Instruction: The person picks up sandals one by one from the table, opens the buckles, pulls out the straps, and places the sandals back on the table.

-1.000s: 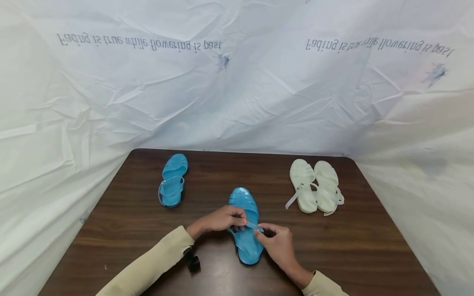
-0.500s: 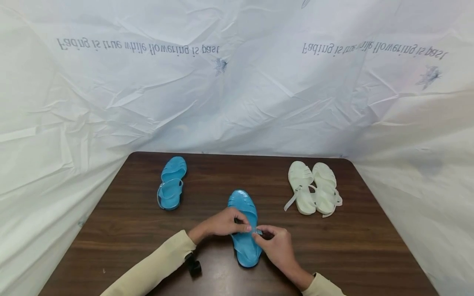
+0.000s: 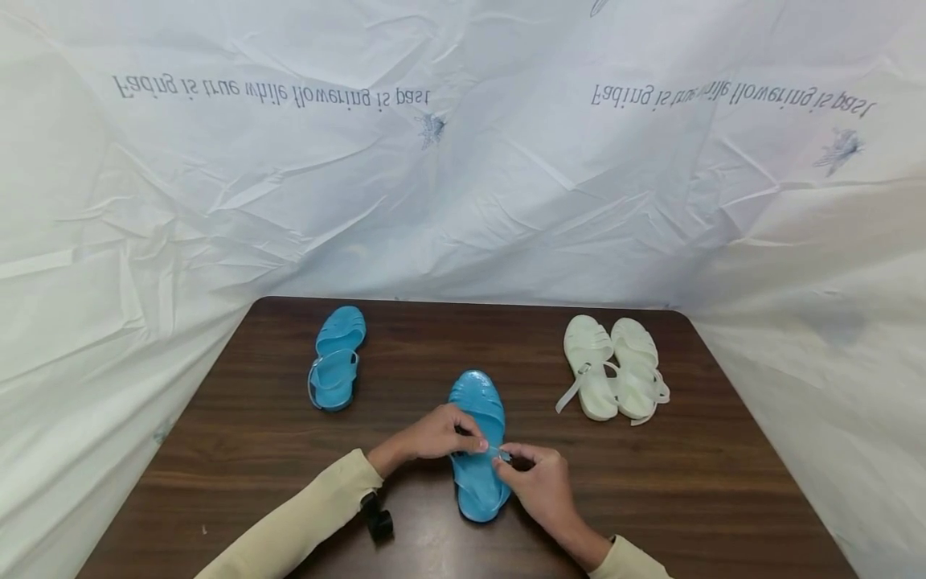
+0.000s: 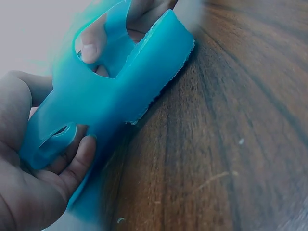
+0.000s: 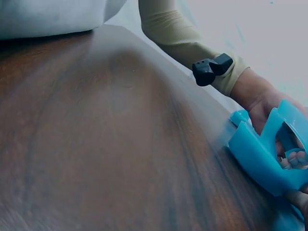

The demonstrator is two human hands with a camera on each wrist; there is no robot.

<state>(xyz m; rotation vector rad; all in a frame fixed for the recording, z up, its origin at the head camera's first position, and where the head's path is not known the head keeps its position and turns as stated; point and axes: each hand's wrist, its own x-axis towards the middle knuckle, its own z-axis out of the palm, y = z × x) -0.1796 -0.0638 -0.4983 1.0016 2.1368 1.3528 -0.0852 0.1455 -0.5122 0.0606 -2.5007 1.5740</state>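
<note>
A blue jelly sandal [image 3: 477, 490] rests on the table in front of me, toe pointing away. My left hand [image 3: 437, 434] reaches over its left side and pinches the thin ankle strap [image 3: 494, 449] between thumb and forefinger. From the right, my right hand [image 3: 538, 478] pinches the strap's other end at the buckle, its thumb and forefinger close to the left fingertips. In the left wrist view the sandal's heel part [image 4: 154, 62] stands up from the wood, with fingers showing through its side opening. The right wrist view catches the sandal's heel [image 5: 255, 154] at the right edge.
Another blue sandal [image 3: 336, 378] lies at the back left of the dark wooden table [image 3: 253, 482]. A pair of white sandals [image 3: 599, 394] stands at the back right, one strap hanging loose. White sheeting [image 3: 463, 201] surrounds the table. A black wrist camera [image 3: 378, 519] hangs at my left cuff.
My left hand has moved a little right along the strap, nearer the right fingertips, so less strap shows between them. The right hand has stayed at the buckle. The other sandals have not moved.
</note>
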